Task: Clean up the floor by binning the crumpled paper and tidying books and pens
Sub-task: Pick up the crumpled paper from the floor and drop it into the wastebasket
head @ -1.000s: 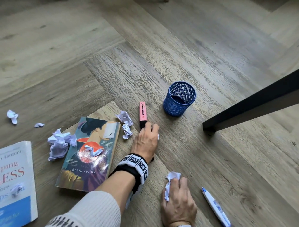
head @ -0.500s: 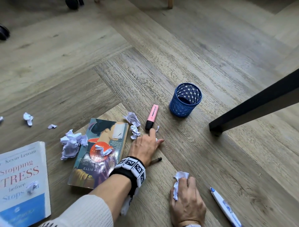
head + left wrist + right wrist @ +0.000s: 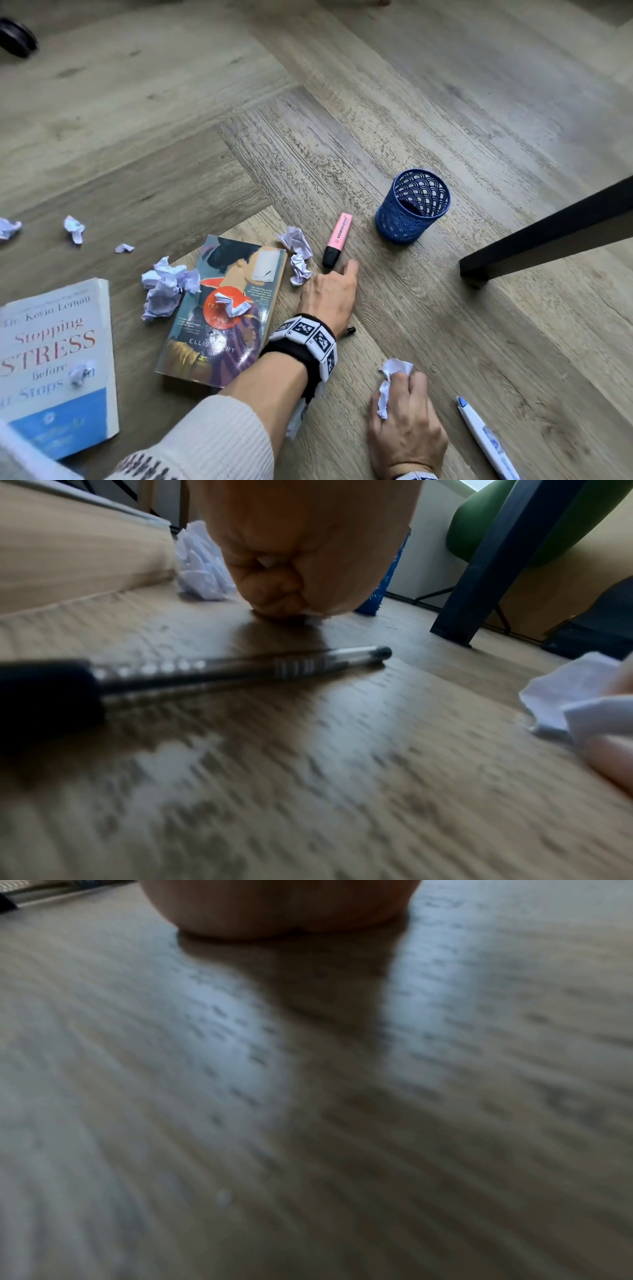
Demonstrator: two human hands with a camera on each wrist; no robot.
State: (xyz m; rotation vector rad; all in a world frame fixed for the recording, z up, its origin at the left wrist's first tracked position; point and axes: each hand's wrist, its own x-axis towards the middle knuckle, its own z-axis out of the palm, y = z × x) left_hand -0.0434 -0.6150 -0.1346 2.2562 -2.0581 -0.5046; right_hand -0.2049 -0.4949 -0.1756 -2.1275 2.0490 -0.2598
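My left hand [image 3: 337, 275] rests on the wood floor just below the pink highlighter [image 3: 337, 240]. In the left wrist view its fingers [image 3: 281, 593] are curled and pinch a small white paper scrap [image 3: 312, 612] against the floor. A black pen [image 3: 240, 669] lies under that wrist, with only its tip [image 3: 350, 330] showing from the head. My right hand [image 3: 400, 387] grips a crumpled paper [image 3: 392, 371] near the bottom. The blue mesh pen holder [image 3: 412, 205] stands upright beyond the highlighter.
Two books lie at left: a colourful novel [image 3: 191, 342] and a white one [image 3: 51, 342], each with a paper ball on it. More paper balls [image 3: 164, 287] [image 3: 298, 253] lie around them. A white-blue pen [image 3: 486, 442] lies at right, below a black table leg [image 3: 548, 233].
The highlighter was knocked from upright to slanted. My left hand drew back from its cap and curled over the small scrap. The right hand kept hold of its paper.
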